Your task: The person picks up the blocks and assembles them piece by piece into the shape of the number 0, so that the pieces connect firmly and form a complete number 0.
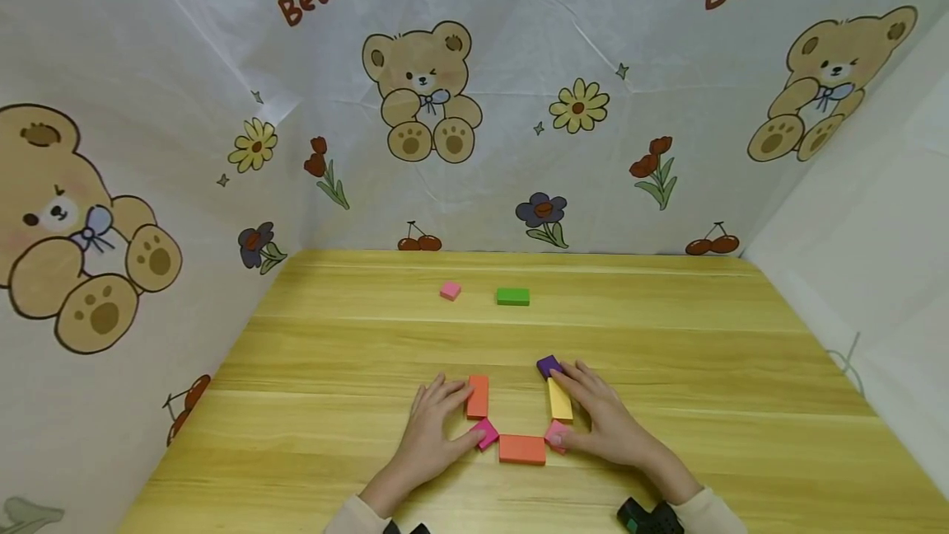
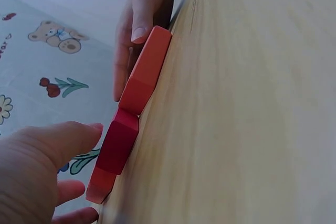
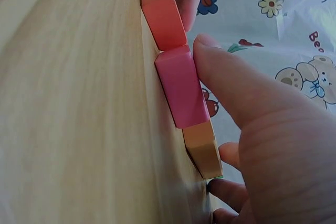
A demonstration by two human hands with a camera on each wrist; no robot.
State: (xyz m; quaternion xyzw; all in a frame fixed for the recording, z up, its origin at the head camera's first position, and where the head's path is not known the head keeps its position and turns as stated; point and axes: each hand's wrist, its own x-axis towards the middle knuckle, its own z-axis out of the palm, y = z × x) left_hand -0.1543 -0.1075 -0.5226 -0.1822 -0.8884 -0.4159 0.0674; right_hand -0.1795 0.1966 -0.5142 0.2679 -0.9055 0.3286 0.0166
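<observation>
Several small blocks form a U on the table. Across its near side lies an orange block [image 1: 522, 450]. On the left, a magenta block [image 1: 485, 433] joins a second orange block [image 1: 478, 396]; on the right, a pink block [image 1: 556, 436], a yellow block [image 1: 559, 400] and a purple block [image 1: 549, 366] follow each other. My left hand [image 1: 436, 428] has its thumb at the magenta block and a fingertip at the upright orange one, fingers spread. With fingers extended, my right hand [image 1: 606, 421] lays its thumb at the pink block and its fingertips by the purple and yellow blocks.
Farther back on the wooden table [image 1: 356, 336] lie a small pink block [image 1: 450, 291] and a green block [image 1: 513, 297]. A white cloth [image 1: 504, 163] printed with bears and flowers hangs behind the table and along its left side. A black device [image 1: 648, 517] sits at the right wrist.
</observation>
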